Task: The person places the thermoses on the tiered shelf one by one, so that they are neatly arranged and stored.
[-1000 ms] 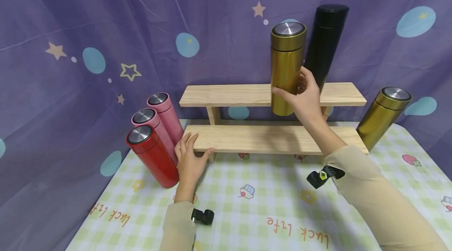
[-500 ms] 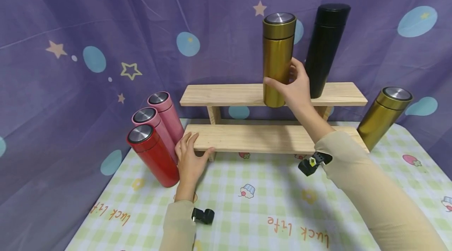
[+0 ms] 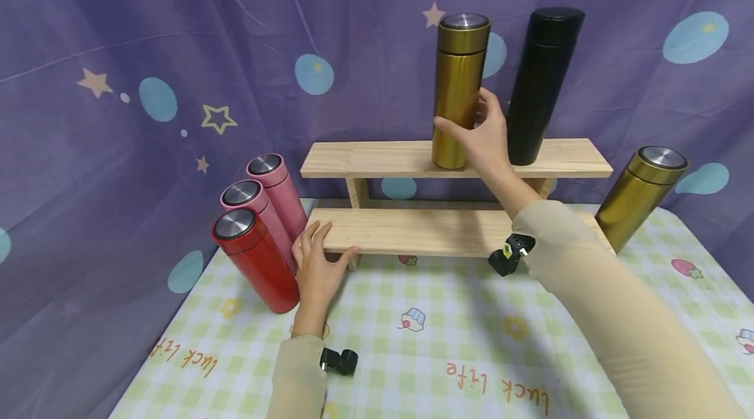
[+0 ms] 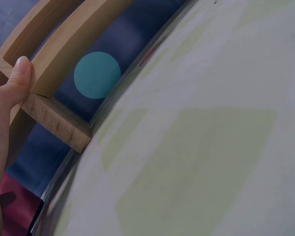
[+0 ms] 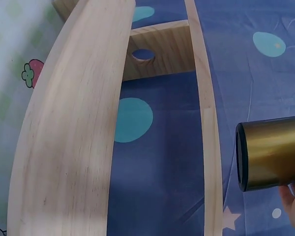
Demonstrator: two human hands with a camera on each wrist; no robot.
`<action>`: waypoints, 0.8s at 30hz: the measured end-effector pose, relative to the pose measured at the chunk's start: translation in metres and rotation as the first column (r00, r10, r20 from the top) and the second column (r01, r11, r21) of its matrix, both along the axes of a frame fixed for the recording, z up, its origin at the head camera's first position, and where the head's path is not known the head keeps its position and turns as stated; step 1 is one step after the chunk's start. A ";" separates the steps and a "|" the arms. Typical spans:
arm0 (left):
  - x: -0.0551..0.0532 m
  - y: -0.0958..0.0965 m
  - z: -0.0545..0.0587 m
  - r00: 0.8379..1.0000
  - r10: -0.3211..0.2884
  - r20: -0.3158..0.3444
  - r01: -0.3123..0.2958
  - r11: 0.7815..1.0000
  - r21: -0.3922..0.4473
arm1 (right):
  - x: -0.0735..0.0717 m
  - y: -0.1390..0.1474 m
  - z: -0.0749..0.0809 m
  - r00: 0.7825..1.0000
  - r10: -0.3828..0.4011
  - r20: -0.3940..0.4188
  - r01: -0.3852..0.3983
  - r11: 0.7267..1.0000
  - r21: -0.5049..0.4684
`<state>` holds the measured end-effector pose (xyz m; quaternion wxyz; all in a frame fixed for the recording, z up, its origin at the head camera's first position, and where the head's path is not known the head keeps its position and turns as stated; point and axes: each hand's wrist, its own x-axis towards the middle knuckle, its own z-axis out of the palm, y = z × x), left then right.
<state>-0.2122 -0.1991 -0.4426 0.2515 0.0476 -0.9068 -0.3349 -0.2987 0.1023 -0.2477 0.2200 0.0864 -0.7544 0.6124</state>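
My right hand grips a gold thermos bottle by its lower half, thumb across the front. The bottle is upright over the upper board of a two-tier wooden shelf. From the right wrist view, a gap shows between the base of the gold thermos and the upper board. A black thermos stands on that board, just right of my right hand. My left hand holds the left corner of the lower board; its thumb presses the front edge in the left wrist view.
Left of the shelf stand a red thermos and two pink ones, the front pink thermos partly hidden. Another gold thermos stands at the shelf's right end. A checked cloth covers the table; a purple curtain hangs behind.
My right hand has carried the gold thermos leftward, up and away from me, from in front of the upper board to over it. My left hand has stayed on the lower board.
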 end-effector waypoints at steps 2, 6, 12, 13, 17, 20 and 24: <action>0.000 0.000 0.000 1.000 0.001 0.005 -0.001 1.000 0.000 | -0.003 -0.001 0.000 1.000 -0.008 0.002 0.008 1.000 -0.002; 0.001 0.000 0.001 1.000 0.003 0.001 -0.003 1.000 -0.002 | -0.008 -0.004 0.002 1.000 -0.023 0.009 0.023 1.000 0.004; 0.001 0.000 0.002 1.000 0.002 -0.003 -0.002 1.000 -0.001 | -0.015 -0.006 0.003 0.999 -0.036 0.029 0.036 0.999 0.023; 0.001 0.000 0.002 1.000 0.002 -0.001 -0.002 1.000 -0.001 | -0.017 -0.007 0.003 0.999 -0.038 0.033 0.037 0.999 0.026; 0.001 -0.001 0.002 1.000 0.005 0.006 -0.005 1.000 0.000 | -0.023 -0.010 0.003 0.998 -0.046 0.051 0.044 0.999 0.026; 0.001 -0.001 0.001 1.000 0.004 0.005 -0.004 1.000 0.001 | -0.027 -0.011 0.003 0.996 -0.056 0.063 0.054 0.998 0.028; 0.002 -0.001 0.001 1.000 0.001 0.004 -0.001 1.000 0.003 | -0.031 -0.013 0.002 0.995 -0.065 0.073 0.062 0.997 0.038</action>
